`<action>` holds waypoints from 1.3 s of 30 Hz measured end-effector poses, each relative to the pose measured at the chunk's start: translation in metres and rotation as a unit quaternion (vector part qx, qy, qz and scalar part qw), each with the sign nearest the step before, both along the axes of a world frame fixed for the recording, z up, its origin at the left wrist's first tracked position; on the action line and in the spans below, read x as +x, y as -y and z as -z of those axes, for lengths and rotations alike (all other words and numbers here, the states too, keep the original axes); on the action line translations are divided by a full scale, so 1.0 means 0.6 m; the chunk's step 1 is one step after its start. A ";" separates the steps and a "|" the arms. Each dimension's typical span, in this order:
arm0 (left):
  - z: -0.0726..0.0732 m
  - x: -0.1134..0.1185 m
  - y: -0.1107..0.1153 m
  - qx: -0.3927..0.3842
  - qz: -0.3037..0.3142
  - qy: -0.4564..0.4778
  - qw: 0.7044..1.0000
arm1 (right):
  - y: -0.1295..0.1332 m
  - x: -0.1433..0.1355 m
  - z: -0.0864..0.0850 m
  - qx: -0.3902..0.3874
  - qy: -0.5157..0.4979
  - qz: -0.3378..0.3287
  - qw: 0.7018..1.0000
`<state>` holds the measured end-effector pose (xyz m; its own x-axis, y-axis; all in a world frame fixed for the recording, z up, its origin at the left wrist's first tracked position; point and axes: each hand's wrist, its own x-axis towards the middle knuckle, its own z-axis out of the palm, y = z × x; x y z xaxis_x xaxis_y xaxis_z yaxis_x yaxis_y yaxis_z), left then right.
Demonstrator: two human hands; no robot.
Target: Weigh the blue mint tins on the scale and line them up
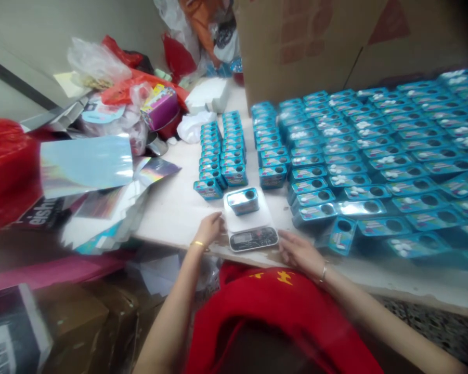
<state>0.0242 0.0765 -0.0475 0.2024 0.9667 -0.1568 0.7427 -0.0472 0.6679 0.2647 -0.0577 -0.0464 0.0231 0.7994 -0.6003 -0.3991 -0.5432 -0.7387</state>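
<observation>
A white digital scale (251, 221) with a dark control panel lies near the table's front edge. On its platform stands one small blue box (243, 201) with a shiny top and a dark round spot. My left hand (212, 228) rests at the scale's left side, fingers loosely bent and holding nothing visible; whether they touch the scale is unclear. My right hand (299, 253) lies beside the scale's right front corner, fingers stretched towards it and nothing in them. Just behind the scale are two short rows of blue boxes (234, 175).
Many similar blue boxes (395, 226) fill the table's right side, some with white pieces on top. A large cardboard carton (292, 57) stands behind them. Shiny sheets (86, 163), plastic bags (97, 59) and a purple box (159, 106) crowd the left. Brown cartons (70, 317) sit below the table.
</observation>
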 end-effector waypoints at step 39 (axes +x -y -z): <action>-0.004 -0.002 0.039 0.029 0.034 0.059 0.997 | -0.163 0.027 -0.170 0.269 0.598 -0.277 0.702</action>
<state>0.0230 0.0531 -0.0448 0.2806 0.9571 -0.0724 0.6531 -0.1352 0.7451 0.2808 0.0401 0.0559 -0.1511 0.9882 -0.0232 0.8445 0.1169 -0.5227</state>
